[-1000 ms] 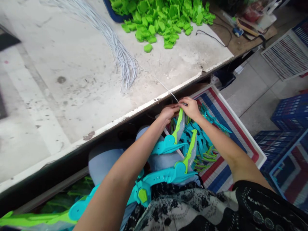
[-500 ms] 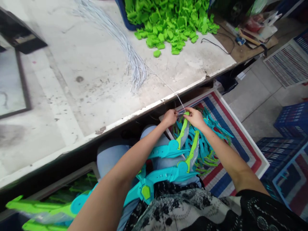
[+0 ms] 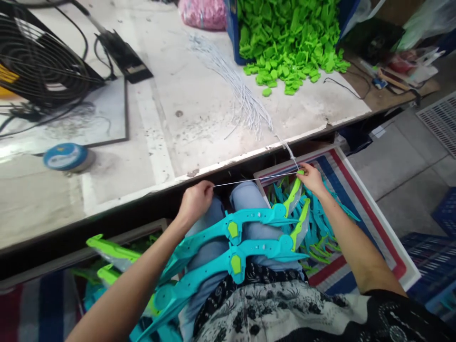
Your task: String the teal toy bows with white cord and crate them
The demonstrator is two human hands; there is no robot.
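A taut white cord (image 3: 256,179) crosses mid-frame

Over the surface (image 3: 206,137) there is room to pass left of centre, between the blue-lidded tin (image 3: 66,156) and the bundle of pale strands (image 3: 242,90). A black fan (image 3: 53,61) blocks the upper left, heaped green pieces (image 3: 292,47) the upper right. Below the edge, the cord bars the way between left hand (image 3: 196,203) and right hand (image 3: 310,178); teal-and-green frames (image 3: 265,248) obstruct lower centre.
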